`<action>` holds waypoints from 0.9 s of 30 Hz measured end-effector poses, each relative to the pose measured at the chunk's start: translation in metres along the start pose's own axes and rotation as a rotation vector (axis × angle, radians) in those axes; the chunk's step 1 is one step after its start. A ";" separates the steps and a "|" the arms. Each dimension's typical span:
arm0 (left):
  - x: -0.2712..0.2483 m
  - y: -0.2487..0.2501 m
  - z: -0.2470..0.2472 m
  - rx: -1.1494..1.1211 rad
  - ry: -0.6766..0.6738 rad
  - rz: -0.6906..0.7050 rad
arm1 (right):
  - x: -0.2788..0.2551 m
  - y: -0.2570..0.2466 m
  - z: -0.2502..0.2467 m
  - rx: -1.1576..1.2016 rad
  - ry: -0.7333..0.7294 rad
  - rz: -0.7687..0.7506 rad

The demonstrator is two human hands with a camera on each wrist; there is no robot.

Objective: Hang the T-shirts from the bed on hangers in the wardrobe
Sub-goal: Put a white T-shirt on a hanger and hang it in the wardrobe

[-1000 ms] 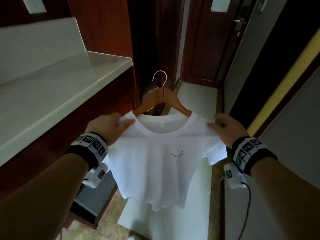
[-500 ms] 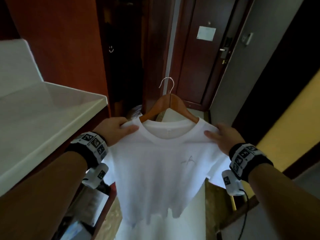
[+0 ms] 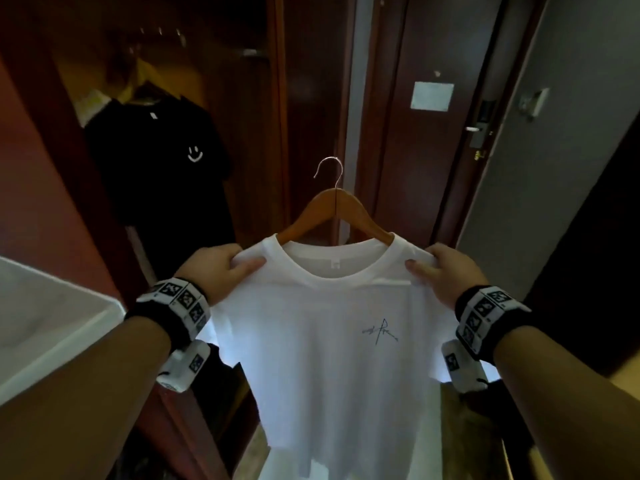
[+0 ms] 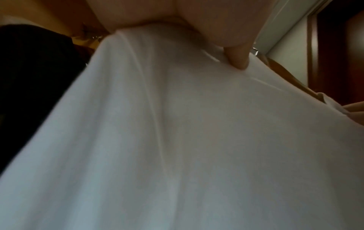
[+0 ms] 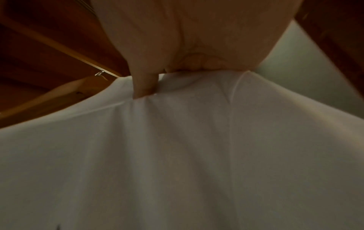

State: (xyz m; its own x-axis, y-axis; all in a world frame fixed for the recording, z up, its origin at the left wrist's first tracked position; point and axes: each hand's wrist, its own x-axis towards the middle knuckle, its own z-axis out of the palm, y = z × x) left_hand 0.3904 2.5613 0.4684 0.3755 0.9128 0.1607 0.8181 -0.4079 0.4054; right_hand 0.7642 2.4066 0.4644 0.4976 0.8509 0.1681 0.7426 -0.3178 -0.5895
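A white T-shirt (image 3: 332,341) with a small dark scribble on the chest hangs on a wooden hanger (image 3: 332,209) with a metal hook, held up in front of me. My left hand (image 3: 221,268) grips its left shoulder, thumb on the front. My right hand (image 3: 440,271) grips the right shoulder the same way. The white T-shirt (image 4: 177,140) fills the left wrist view, with my thumb (image 4: 239,59) pressing into it. The white T-shirt (image 5: 177,155) and part of the hanger (image 5: 59,96) show under my right hand (image 5: 149,87). The wardrobe (image 3: 173,81) is open at upper left.
A black T-shirt (image 3: 162,161) with a smiley hangs inside the wardrobe, under several hanger hooks. A white counter edge (image 3: 52,341) juts in at lower left. Straight ahead is a dark wooden door (image 3: 433,133) with a paper notice and a lock handle. A grey wall (image 3: 554,168) is at right.
The view has swung up and left from the counter towards the open wardrobe, so the black T-shirt now shows. Both hands keep the same hold on the shirt's shoulders.
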 end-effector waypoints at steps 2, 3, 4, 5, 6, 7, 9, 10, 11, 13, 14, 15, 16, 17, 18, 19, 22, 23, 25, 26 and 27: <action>0.029 0.007 -0.012 0.042 0.045 -0.042 | 0.049 -0.009 0.000 0.012 -0.007 -0.049; 0.041 0.007 -0.016 0.058 0.067 -0.069 | 0.071 -0.016 0.002 0.016 -0.013 -0.077; 0.053 0.006 -0.020 0.072 0.090 -0.096 | 0.091 -0.024 0.004 0.013 -0.018 -0.102; 0.062 0.004 -0.023 0.084 0.109 -0.120 | 0.110 -0.031 0.008 0.005 -0.026 -0.126; 0.072 0.000 -0.026 0.092 0.130 -0.142 | 0.127 -0.039 0.012 0.003 -0.038 -0.145; 0.083 -0.004 -0.028 0.098 0.151 -0.162 | 0.146 -0.047 0.018 0.006 -0.052 -0.160; 0.103 -0.016 -0.033 0.119 0.179 -0.196 | 0.180 -0.061 0.032 0.014 -0.073 -0.185; 0.114 -0.022 -0.035 0.126 0.192 -0.214 | 0.197 -0.069 0.039 0.017 -0.084 -0.201; 0.125 -0.030 -0.037 0.125 0.202 -0.228 | 0.214 -0.078 0.046 0.020 -0.091 -0.217; 0.149 -0.048 -0.041 0.112 0.231 -0.249 | 0.245 -0.098 0.059 0.024 -0.100 -0.256; 0.161 -0.057 -0.044 0.113 0.248 -0.257 | 0.259 -0.109 0.065 0.027 -0.102 -0.277; 0.174 -0.065 -0.049 0.111 0.269 -0.259 | 0.275 -0.121 0.071 0.036 -0.101 -0.298; 0.189 -0.074 -0.054 0.104 0.290 -0.263 | 0.290 -0.133 0.076 0.040 -0.097 -0.317; 0.205 -0.081 -0.060 0.098 0.302 -0.272 | 0.307 -0.145 0.081 0.041 -0.095 -0.333; 0.221 -0.087 -0.068 0.091 0.308 -0.287 | 0.325 -0.158 0.085 0.036 -0.093 -0.348; 0.237 -0.092 -0.076 0.083 0.318 -0.301 | 0.344 -0.171 0.089 0.028 -0.088 -0.362; 0.286 -0.105 -0.098 0.028 0.383 -0.305 | 0.401 -0.208 0.102 0.002 -0.068 -0.404; 0.300 -0.109 -0.104 0.008 0.401 -0.305 | 0.417 -0.218 0.108 -0.001 -0.056 -0.418; 0.325 -0.119 -0.112 -0.016 0.421 -0.308 | 0.449 -0.236 0.120 0.005 -0.049 -0.440; 0.336 -0.128 -0.116 -0.016 0.426 -0.314 | 0.463 -0.245 0.128 0.003 -0.053 -0.454; 0.340 -0.131 -0.118 -0.015 0.429 -0.313 | 0.469 -0.249 0.132 -0.002 -0.061 -0.459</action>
State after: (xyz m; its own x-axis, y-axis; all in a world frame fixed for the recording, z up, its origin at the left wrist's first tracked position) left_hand 0.3599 2.9278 0.5761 -0.1006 0.9185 0.3825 0.8549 -0.1169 0.5055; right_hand 0.7535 2.9403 0.5861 0.0898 0.9269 0.3645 0.8810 0.0967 -0.4631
